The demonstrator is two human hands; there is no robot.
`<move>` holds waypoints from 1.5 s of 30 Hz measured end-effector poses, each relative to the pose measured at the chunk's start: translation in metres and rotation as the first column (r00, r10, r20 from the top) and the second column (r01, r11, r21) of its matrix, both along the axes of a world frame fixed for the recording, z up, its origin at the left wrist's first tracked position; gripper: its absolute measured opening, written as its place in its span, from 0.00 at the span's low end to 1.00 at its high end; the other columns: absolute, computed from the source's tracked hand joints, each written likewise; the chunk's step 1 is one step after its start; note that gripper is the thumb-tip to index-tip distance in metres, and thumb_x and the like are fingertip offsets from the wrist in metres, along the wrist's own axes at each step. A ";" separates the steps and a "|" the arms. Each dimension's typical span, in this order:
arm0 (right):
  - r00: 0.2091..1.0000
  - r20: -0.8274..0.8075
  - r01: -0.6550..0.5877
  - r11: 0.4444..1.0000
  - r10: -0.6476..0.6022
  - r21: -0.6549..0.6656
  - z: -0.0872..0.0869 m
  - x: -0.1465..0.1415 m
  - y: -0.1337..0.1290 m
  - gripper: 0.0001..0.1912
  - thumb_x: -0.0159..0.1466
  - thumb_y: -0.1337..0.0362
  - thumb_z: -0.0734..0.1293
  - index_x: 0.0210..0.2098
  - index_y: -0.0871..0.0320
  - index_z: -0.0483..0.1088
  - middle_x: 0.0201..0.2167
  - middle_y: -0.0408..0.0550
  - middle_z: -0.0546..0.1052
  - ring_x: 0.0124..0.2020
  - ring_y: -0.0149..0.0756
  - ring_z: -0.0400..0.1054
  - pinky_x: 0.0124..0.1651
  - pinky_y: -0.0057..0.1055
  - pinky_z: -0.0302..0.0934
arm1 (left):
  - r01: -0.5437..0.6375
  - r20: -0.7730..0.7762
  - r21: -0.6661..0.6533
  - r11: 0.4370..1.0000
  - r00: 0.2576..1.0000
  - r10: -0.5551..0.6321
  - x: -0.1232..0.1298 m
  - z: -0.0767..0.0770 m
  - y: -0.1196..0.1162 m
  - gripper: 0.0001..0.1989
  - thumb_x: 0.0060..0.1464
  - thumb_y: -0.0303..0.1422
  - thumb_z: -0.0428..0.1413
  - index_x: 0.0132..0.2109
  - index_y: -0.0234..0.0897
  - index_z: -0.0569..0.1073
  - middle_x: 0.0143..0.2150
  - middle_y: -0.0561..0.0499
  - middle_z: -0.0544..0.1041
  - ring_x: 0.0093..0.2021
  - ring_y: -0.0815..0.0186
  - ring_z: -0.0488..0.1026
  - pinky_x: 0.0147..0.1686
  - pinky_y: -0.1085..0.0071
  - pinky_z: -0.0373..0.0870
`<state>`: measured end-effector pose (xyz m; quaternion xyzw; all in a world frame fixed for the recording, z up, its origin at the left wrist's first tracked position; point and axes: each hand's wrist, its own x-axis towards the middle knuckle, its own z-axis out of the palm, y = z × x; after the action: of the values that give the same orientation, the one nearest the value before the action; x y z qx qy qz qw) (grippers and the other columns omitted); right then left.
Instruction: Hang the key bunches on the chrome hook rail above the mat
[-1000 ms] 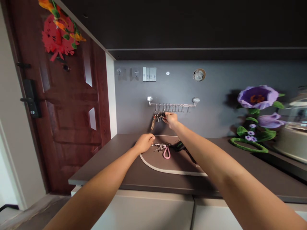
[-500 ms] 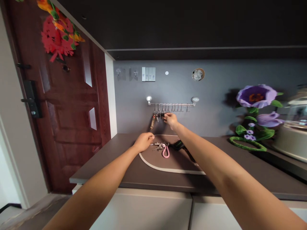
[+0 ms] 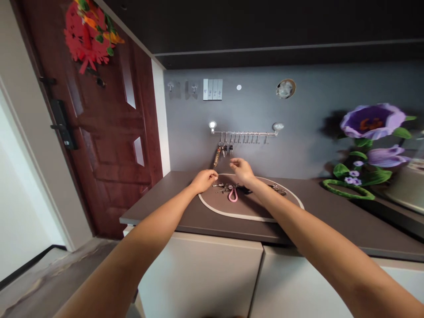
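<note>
Two bunches of keys hang from the left part of the hook rail on the grey wall, with a brown charm slanting down beside them. Our right hand hovers below and just to the right of these bunches, apart from them, its fingers loosely bent and parted from the thumb. Our left hand is by the left rim of the rounded mat, fingers curled and thumb close to them; we cannot tell whether it pinches anything.

The mat lies flat on the dark desk and carries loose keys beside a pink loop. A black item lies near the loop, partly hidden by our right wrist, and more metal pieces lie toward the mat's right side.

Above the rail, a round opening in the wall holds crumpled, whitish, see-through material. At our far right stands a pale, round-based vessel with a clear upper part, cut off by the view; we cannot make out its contents. Purple flowers stand beside it, and closed cabinet doors lie below the desk.
</note>
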<state>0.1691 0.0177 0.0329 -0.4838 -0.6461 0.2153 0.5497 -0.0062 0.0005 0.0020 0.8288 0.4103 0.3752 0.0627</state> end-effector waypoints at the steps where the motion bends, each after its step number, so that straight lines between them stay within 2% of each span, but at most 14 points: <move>1: 0.999 0.044 -0.016 1.000 0.016 0.006 -0.004 0.000 -0.005 0.10 0.55 0.71 0.61 0.38 0.61 0.67 0.35 0.49 0.74 0.36 0.31 0.67 0.44 0.31 0.59 | 0.007 -0.014 0.005 1.000 1.000 -0.007 0.000 -0.001 0.002 0.11 0.50 0.31 0.48 0.38 0.34 0.73 0.36 0.48 0.74 0.35 0.67 0.69 0.38 0.72 0.62; 4: 0.974 0.224 -0.037 0.999 0.032 0.017 -0.015 0.002 -0.018 0.11 0.55 0.71 0.61 0.39 0.61 0.68 0.36 0.50 0.74 0.38 0.31 0.68 0.45 0.30 0.59 | 0.019 -0.085 0.031 0.999 0.996 -0.016 0.000 -0.005 0.006 0.11 0.50 0.29 0.48 0.40 0.35 0.72 0.38 0.48 0.73 0.38 0.66 0.68 0.41 0.71 0.62; 8: 0.883 0.469 -0.026 0.999 0.007 0.033 -0.024 0.006 -0.030 0.13 0.57 0.72 0.59 0.41 0.62 0.68 0.40 0.52 0.74 0.41 0.33 0.68 0.45 0.28 0.59 | 0.051 -0.229 0.051 0.997 0.973 -0.038 0.002 -0.009 0.009 0.13 0.52 0.28 0.47 0.43 0.38 0.71 0.41 0.48 0.72 0.43 0.65 0.67 0.44 0.70 0.62; 13: 0.784 0.621 -0.024 0.999 -0.009 0.045 -0.027 0.005 -0.034 0.13 0.58 0.72 0.57 0.42 0.63 0.68 0.40 0.53 0.74 0.41 0.35 0.68 0.45 0.27 0.58 | 0.063 -0.358 0.060 0.996 0.933 -0.038 0.004 -0.012 0.012 0.15 0.52 0.25 0.45 0.45 0.40 0.70 0.42 0.49 0.71 0.44 0.65 0.65 0.46 0.69 0.61; 20: 0.734 0.678 0.034 0.999 -0.045 0.029 -0.028 0.000 -0.030 0.14 0.59 0.71 0.57 0.43 0.63 0.68 0.41 0.54 0.74 0.43 0.36 0.67 0.45 0.27 0.56 | 0.065 -0.397 0.063 0.996 0.917 -0.034 0.003 -0.013 0.016 0.11 0.52 0.26 0.48 0.41 0.39 0.71 0.40 0.49 0.71 0.42 0.65 0.65 0.46 0.68 0.59; 32: 0.730 0.682 0.044 0.999 -0.042 0.014 -0.028 -0.002 -0.028 0.15 0.59 0.70 0.56 0.43 0.63 0.68 0.42 0.56 0.73 0.44 0.38 0.67 0.46 0.29 0.56 | 0.057 -0.428 0.087 0.995 0.904 -0.014 -0.004 -0.004 0.009 0.04 0.49 0.27 0.52 0.33 0.37 0.70 0.33 0.51 0.71 0.38 0.65 0.63 0.40 0.70 0.59; 39: 0.715 0.697 0.049 0.999 -0.047 0.017 -0.028 -0.003 -0.029 0.16 0.58 0.70 0.56 0.43 0.62 0.68 0.42 0.55 0.73 0.44 0.39 0.67 0.45 0.29 0.56 | 0.072 -0.452 0.078 0.994 0.891 -0.029 -0.004 -0.007 0.011 0.07 0.51 0.27 0.50 0.39 0.39 0.68 0.37 0.51 0.70 0.39 0.65 0.64 0.40 0.70 0.59; 45: 0.712 0.701 0.051 0.999 -0.045 0.013 -0.028 -0.003 -0.030 0.15 0.58 0.69 0.57 0.43 0.62 0.68 0.42 0.55 0.73 0.44 0.39 0.66 0.45 0.29 0.56 | 0.052 -0.497 0.078 0.996 0.868 -0.007 -0.003 -0.004 0.011 0.05 0.51 0.28 0.49 0.36 0.37 0.69 0.36 0.50 0.70 0.39 0.65 0.63 0.39 0.71 0.58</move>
<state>0.1658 -0.0124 0.0054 -0.5480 -0.7925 0.0043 0.2678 -0.0094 0.0110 -0.0023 0.9054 0.3830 0.1665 -0.0758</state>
